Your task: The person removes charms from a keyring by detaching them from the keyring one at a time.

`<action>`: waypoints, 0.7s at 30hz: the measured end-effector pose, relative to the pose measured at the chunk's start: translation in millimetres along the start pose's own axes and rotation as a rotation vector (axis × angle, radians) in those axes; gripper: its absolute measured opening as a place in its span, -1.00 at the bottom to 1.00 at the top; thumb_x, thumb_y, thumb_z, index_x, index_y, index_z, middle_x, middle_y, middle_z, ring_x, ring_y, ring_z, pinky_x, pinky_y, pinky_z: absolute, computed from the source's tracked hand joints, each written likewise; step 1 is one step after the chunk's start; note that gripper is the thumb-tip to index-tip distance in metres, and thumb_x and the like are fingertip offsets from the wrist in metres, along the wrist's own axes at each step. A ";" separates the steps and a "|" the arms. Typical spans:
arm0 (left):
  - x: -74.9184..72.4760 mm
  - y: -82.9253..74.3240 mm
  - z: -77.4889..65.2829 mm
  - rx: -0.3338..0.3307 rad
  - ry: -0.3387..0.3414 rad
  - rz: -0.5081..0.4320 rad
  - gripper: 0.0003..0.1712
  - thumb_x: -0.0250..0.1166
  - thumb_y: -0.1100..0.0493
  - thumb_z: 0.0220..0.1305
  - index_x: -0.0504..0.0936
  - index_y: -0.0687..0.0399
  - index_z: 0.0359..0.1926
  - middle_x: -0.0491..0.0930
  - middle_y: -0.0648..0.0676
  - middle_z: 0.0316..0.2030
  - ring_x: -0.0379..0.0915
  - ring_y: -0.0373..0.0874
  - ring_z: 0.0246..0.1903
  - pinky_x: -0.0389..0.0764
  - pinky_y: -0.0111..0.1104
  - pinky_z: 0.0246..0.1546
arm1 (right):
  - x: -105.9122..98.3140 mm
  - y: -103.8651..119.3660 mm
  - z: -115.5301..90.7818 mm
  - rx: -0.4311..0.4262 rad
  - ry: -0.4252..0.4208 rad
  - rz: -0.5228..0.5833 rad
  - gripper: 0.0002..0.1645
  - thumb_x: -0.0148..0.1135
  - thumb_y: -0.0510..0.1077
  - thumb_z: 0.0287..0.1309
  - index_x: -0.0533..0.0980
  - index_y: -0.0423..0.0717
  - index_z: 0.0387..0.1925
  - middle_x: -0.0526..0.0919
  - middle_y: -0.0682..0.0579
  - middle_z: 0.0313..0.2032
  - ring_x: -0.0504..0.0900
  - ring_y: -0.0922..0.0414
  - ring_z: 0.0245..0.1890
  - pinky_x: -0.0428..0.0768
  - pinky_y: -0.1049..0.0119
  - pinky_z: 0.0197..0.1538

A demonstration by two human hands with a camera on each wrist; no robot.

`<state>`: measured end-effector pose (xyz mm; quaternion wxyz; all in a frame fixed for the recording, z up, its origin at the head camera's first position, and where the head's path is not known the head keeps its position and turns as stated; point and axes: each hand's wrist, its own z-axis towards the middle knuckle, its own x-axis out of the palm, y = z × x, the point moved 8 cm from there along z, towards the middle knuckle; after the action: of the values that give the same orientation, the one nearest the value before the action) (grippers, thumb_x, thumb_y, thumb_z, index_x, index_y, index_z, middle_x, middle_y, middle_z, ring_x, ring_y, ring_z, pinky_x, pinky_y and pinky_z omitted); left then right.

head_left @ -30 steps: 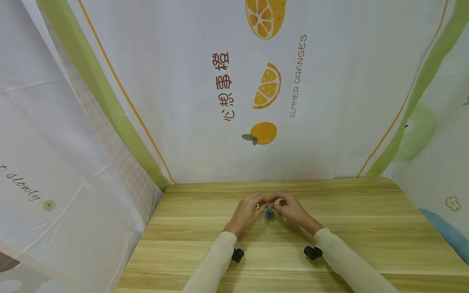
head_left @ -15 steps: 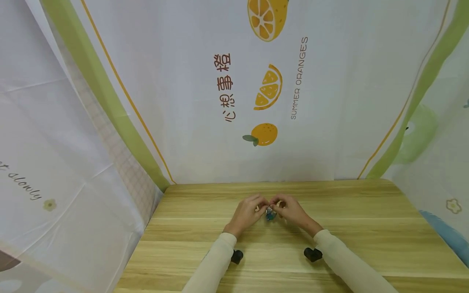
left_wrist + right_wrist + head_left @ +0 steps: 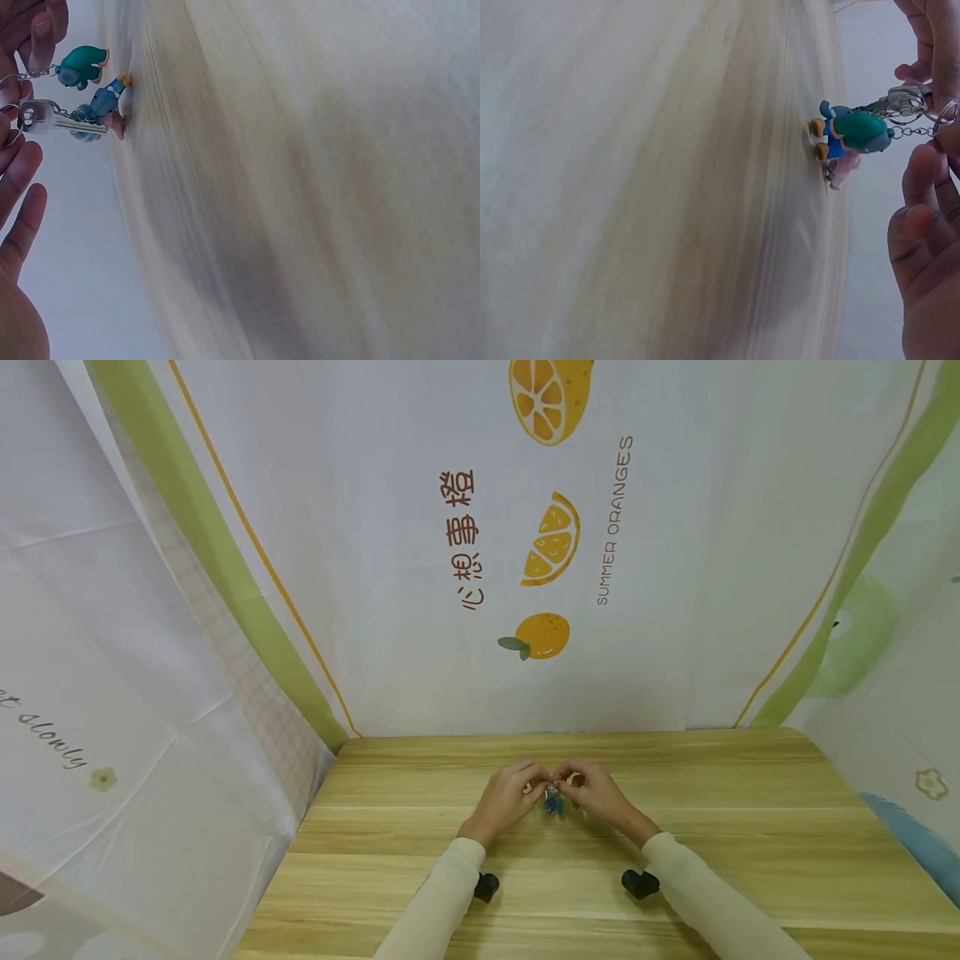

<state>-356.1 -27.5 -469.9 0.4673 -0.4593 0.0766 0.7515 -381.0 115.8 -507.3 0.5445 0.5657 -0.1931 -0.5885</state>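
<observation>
Above the middle of the table, my left hand (image 3: pixel 507 797) and right hand (image 3: pixel 598 795) meet fingertip to fingertip. Each pinches a part of a bunch of keyrings; a metal ring (image 3: pixel 948 112) shows at the fingers in the right wrist view. Below the fingertips dangle a silver key (image 3: pixel 79 127), a green-clad figurine (image 3: pixel 84 64) on a short chain and a blue figurine (image 3: pixel 107 100). A pink figurine (image 3: pixel 844 166) hangs partly behind the others in the right wrist view. Fingers hide some of the rings.
Under the hands lies a wood-grain table (image 3: pixel 555 910). Black objects (image 3: pixel 487 887) (image 3: pixel 641 883) show by both sleeves at the forearms. A white curtain (image 3: pixel 405 677) printed with oranges hangs at the table's far edge, and more printed cloth hangs on both sides.
The dangling figurines have turned and swung a little, the green one showing again at the right. Both hands keep almost the same place, fingertips together.
</observation>
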 end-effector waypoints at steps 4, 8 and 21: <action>1.7 2.9 0.2 -0.035 0.021 -0.005 -0.93 0.40 0.24 0.47 0.78 0.05 -0.09 0.74 -0.02 -0.18 0.67 -0.23 -0.27 0.70 -0.46 -0.21 | -0.5 -3.1 0.4 0.038 -0.021 0.010 -0.89 0.25 -0.20 0.54 0.66 -0.13 -0.08 0.72 -0.18 -0.17 0.54 0.04 -0.62 0.55 0.32 -0.55; 3.2 4.8 1.1 -0.059 0.036 -0.009 -0.92 0.39 0.22 0.48 0.77 0.04 -0.08 0.74 -0.03 -0.18 0.67 -0.24 -0.25 0.72 -0.43 -0.19 | -4.3 -10.0 -0.3 0.090 -0.062 0.027 -0.87 0.25 -0.21 0.53 0.66 -0.20 -0.09 0.69 -0.15 -0.22 0.45 0.23 -0.66 0.51 0.33 -0.56; 3.5 3.9 0.0 -0.045 0.029 -0.009 -0.94 0.40 0.22 0.47 0.76 0.03 -0.09 0.73 -0.03 -0.19 0.66 -0.25 -0.27 0.69 -0.48 -0.21 | -7.6 -14.9 -2.0 0.142 -0.067 0.037 -0.85 0.27 -0.20 0.52 0.66 -0.22 -0.07 0.70 -0.15 -0.20 0.43 0.25 -0.67 0.48 0.33 -0.56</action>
<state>-359.7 -27.4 -473.8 0.4591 -0.4807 0.0644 0.7443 -387.3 128.1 -516.9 0.5070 0.5792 -0.2628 -0.5818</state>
